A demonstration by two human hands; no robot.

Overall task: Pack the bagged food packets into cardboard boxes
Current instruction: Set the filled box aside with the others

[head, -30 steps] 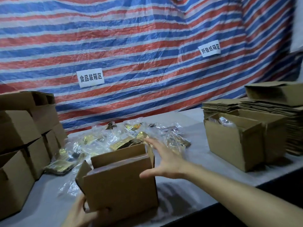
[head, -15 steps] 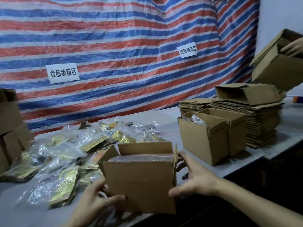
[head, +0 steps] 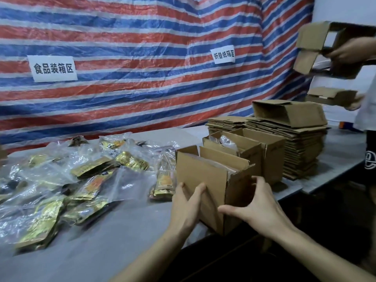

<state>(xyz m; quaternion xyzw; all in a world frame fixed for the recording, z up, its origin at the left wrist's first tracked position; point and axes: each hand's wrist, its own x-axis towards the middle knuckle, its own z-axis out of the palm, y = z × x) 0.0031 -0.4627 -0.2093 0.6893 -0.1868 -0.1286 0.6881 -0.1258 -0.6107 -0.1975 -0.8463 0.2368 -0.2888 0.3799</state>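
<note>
Right, you've got both hands on the cardboard box [head: 203, 176] at the near edge of the table [head: 122, 237]. Your left hand [head: 186, 204] clasps its near left side, thumb laid on the front panel. Your right hand [head: 259, 208] wraps the right-hand side, thumb stretched across the near corner, fingers curled against the end wall. The box stands upright with its top flaps up, and clear plastic shows just inside the opening. To your left the bagged food packets [head: 85, 180] lie in a loose heap on the table, gold pouches in clear bags, the nearest just beside the box. Close behind your box stand two more open boxes [head: 252, 153]. Beyond them sits a stack of flat cartons [head: 301, 153] with one folded box [head: 289, 112] lying on top. At far right another person's hand [head: 348, 51] holds a half-folded carton [head: 313, 37]. A striped tarp [head: 142, 37] hangs behind, carrying two paper signs [head: 54, 68].
</note>
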